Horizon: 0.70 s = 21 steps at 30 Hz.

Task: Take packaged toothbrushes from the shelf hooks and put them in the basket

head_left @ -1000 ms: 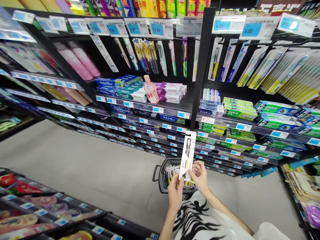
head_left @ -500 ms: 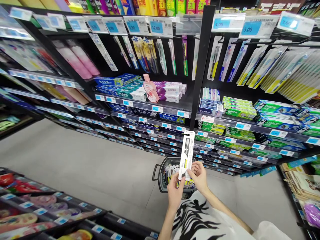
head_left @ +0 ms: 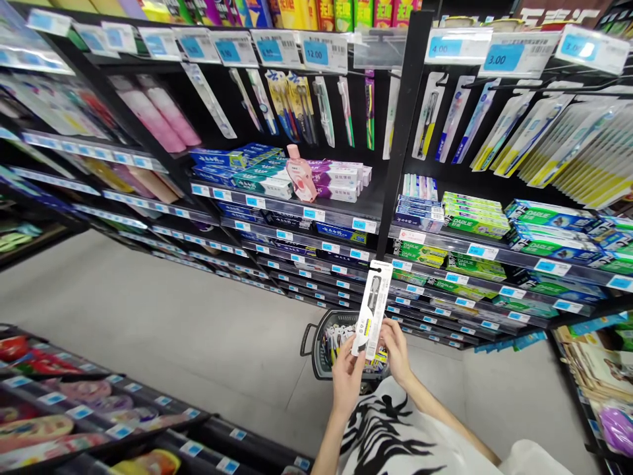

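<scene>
A packaged toothbrush (head_left: pixel 374 307), in a white and clear pack with a hang hole at its top, is held up in front of me, leaning slightly to the right. My left hand (head_left: pixel 347 373) pinches its lower left corner, thumb on the front. At the pack's lower right edge, my right hand (head_left: pixel 396 349) has its fingers curled against the side, some of them hidden behind it. Below both hands a dark grey shopping basket (head_left: pixel 320 366) stands on the floor, with many packaged toothbrushes (head_left: pixel 337 336) inside and its handle out to the left.
Ahead is a black shelf unit (head_left: pixel 403 132) with hanging toothbrushes (head_left: pixel 524 132) and boxes of toothpaste (head_left: pixel 548 227). A pink bottle (head_left: pixel 301 175) stands among the boxes. Grey floor (head_left: pixel 198 323) runs to the left. Another rack (head_left: pixel 123 422) is at lower left.
The toothbrush pack has tilted a little to the right. My right thumb has moved off the front of the pack to its right edge.
</scene>
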{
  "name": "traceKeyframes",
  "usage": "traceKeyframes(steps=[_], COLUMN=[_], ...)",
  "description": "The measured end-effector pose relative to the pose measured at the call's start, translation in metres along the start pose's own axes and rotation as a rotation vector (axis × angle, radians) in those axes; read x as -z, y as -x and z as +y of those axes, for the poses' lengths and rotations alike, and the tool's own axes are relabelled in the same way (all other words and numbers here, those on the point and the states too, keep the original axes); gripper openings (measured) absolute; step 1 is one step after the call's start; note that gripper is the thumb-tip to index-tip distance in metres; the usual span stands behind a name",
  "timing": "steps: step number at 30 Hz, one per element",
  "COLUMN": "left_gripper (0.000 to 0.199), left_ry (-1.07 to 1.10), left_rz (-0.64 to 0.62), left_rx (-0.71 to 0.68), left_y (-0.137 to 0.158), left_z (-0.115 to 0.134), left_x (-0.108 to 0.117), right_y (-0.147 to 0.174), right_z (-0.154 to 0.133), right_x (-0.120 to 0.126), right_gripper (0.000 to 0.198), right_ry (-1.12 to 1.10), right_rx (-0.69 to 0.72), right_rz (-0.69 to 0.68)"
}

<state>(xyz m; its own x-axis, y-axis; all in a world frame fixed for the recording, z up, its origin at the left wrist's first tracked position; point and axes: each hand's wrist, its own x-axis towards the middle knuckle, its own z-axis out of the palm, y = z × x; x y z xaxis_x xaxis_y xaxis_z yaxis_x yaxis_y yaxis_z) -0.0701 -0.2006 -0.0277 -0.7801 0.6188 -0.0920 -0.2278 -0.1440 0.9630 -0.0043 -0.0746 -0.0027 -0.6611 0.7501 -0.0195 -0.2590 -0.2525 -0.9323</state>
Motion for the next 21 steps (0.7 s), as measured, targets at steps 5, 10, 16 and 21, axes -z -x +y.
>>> traceKeyframes(steps=[5,10,16,21], left_gripper=[0.055,0.059,0.061,0.044], left_ry=[0.129,0.259,-0.033,-0.208], left_rz=[-0.111,-0.177,-0.216,-0.239], left_rx=[0.067,0.211,0.168,0.113], left_y=[-0.001,0.003,0.006,0.006], left_z=[-0.005,-0.004,0.002,0.013], left_x=[0.002,-0.005,-0.004,-0.007], right_y=[0.000,0.003,0.000,0.002], right_z=[-0.005,-0.009,-0.006,-0.005], right_x=[0.001,-0.003,-0.001,0.000], right_gripper=[0.038,0.031,0.034,0.034], right_ry=[-0.167,-0.150,-0.045,-0.026], right_rx=[-0.169,-0.156,-0.045,-0.047], right_rz=[-0.053,-0.042,0.069,0.071])
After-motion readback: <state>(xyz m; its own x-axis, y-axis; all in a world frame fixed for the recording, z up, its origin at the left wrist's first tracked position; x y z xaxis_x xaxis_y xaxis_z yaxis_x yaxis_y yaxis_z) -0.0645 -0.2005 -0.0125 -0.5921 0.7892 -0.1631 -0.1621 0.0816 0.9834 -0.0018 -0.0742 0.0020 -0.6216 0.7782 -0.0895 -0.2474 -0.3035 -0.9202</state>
